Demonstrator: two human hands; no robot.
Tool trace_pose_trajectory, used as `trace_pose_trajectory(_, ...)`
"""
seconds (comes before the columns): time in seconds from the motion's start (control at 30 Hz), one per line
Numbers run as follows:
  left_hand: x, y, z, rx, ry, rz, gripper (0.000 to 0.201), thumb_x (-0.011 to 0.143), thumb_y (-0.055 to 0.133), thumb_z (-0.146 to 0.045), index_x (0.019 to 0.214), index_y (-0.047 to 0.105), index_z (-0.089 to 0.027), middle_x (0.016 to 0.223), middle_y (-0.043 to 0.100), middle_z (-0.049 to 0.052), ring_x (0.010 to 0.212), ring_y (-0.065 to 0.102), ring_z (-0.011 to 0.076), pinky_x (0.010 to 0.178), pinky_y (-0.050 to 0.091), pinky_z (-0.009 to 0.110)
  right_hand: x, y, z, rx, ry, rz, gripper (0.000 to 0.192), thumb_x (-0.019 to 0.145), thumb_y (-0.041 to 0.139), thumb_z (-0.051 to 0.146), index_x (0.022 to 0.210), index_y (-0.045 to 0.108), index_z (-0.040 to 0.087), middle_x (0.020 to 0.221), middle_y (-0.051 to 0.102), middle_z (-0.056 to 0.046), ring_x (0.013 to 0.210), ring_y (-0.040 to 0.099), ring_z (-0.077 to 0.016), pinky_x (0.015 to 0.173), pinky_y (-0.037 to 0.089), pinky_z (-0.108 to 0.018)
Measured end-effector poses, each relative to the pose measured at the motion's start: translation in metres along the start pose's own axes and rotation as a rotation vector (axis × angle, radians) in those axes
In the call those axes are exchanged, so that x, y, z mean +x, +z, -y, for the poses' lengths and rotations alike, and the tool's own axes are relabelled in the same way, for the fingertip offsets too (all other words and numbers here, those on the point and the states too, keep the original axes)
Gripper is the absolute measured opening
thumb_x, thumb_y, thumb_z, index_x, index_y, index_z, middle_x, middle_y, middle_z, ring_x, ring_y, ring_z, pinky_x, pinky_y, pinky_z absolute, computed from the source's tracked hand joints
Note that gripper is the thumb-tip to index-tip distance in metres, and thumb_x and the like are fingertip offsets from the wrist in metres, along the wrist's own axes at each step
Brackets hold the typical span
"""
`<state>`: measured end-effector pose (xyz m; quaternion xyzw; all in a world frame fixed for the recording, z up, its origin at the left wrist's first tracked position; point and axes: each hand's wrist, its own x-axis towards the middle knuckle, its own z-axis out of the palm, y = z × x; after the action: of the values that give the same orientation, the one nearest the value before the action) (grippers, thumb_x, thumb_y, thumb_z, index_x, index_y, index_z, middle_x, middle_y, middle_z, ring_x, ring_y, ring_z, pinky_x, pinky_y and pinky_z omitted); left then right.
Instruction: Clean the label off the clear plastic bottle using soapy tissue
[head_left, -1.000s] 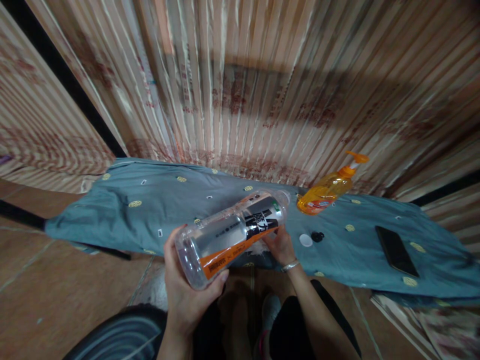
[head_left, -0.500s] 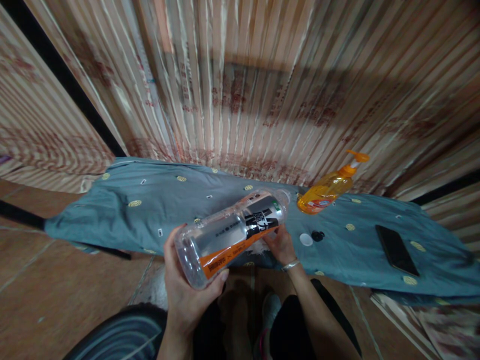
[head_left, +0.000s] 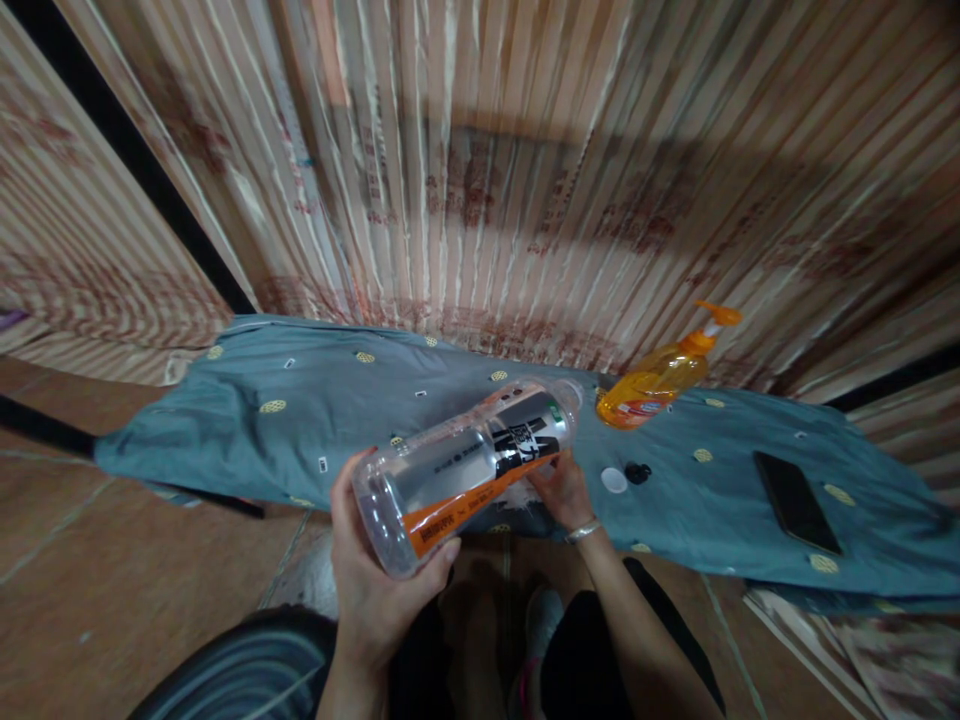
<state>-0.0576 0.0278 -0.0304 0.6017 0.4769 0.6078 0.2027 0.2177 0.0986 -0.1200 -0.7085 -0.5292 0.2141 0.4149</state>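
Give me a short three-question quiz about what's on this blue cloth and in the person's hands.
1. True or false: the orange pump bottle lies in the left hand.
2. Which hand grips the clear bottle at its base?
3. What lies nearest the white cap: A) dark phone B) small black object

Key: 1 false, it is on the blue cloth; 2 the left, the right hand is at the label; 3 B.

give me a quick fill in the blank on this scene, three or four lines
1. The left hand grips the base of a clear ____ lying tilted.
2. The pump dispenser holds liquid coloured ____.
3. The phone lies on a ____ cloth.
4. Beside the white cap sits a small ____ cap.

Missing words: bottle; orange; blue; black
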Motion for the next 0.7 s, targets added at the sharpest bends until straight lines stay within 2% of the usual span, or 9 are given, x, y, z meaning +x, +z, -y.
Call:
trace_pose_trajectory(0.07, 0.0003, -0.0003, -0.0008, 0.018, 0.01, -0.022, 0.093, 0.073, 0.095, -0.04, 0.154, 0.051, -0.024, 0.135, 0.067, 0.01, 0.117, 0.073, 0.0271, 0.099, 0.06, 0.035, -0.0001, -0.0003, -0.0003, -0.006, -0.002, 0.005, 0.04, 0.073, 0.076, 0.049, 0.095, 0.049, 0.03, 0.082, 0.076, -0.006, 0.082, 0.078, -0.0343, 0.077, 0.066, -0.05)
trace_pose_trajectory(0.3, 0.0029, -0.0005, -0.0026, 0.041, 0.064, 0.025, 0.096, 0.074, 0.095, -0.036, 0.158, 0.047, -0.026, 0.135, 0.066, 0.008, 0.118, 0.072, 0.0236, 0.099, 0.058, 0.029, 0.0002, -0.0007, -0.0003, -0.003, -0.015, 0.0, 0.039, 0.073, 0.074, 0.049, 0.092, 0.047, 0.03, 0.08, 0.075, -0.007, 0.079, 0.078, -0.035, 0.078, 0.065, -0.052)
trace_pose_trajectory(0.5, 0.0005, 0.0043, -0.0069, 0.005, -0.023, -0.076, 0.092, 0.074, 0.093, -0.047, 0.153, 0.053, -0.024, 0.135, 0.067, 0.009, 0.116, 0.073, 0.025, 0.099, 0.059, 0.031, 0.0001, 0.0022, -0.0039, 0.015, -0.021, -0.018, 0.04, 0.072, 0.075, 0.052, 0.095, 0.05, 0.03, 0.083, 0.076, -0.007, 0.078, 0.077, -0.0338, 0.073, 0.065, -0.048)
trace_pose_trajectory(0.63, 0.0, 0.0002, -0.0032, 0.027, 0.029, 0.005, 0.096, 0.073, 0.096, -0.037, 0.157, 0.049, -0.027, 0.14, 0.065, 0.009, 0.122, 0.071, 0.0247, 0.102, 0.058, 0.03, 0.0, 0.0033, -0.0062, 0.006, -0.034, -0.022, 0.041, 0.073, 0.076, 0.052, 0.096, 0.05, 0.029, 0.082, 0.075, -0.006, 0.078, 0.077, -0.0332, 0.072, 0.064, -0.047)
trace_pose_trajectory(0.7, 0.0002, -0.0013, -0.0015, 0.035, 0.032, 0.007, 0.097, 0.074, 0.095, -0.037, 0.158, 0.048, -0.027, 0.141, 0.064, 0.009, 0.124, 0.071, 0.0244, 0.103, 0.058, 0.03, 0.0, 0.0029, -0.0062, 0.005, -0.037, -0.015, 0.041, 0.074, 0.076, 0.051, 0.097, 0.05, 0.029, 0.082, 0.075, -0.006, 0.078, 0.077, -0.0334, 0.073, 0.065, -0.048)
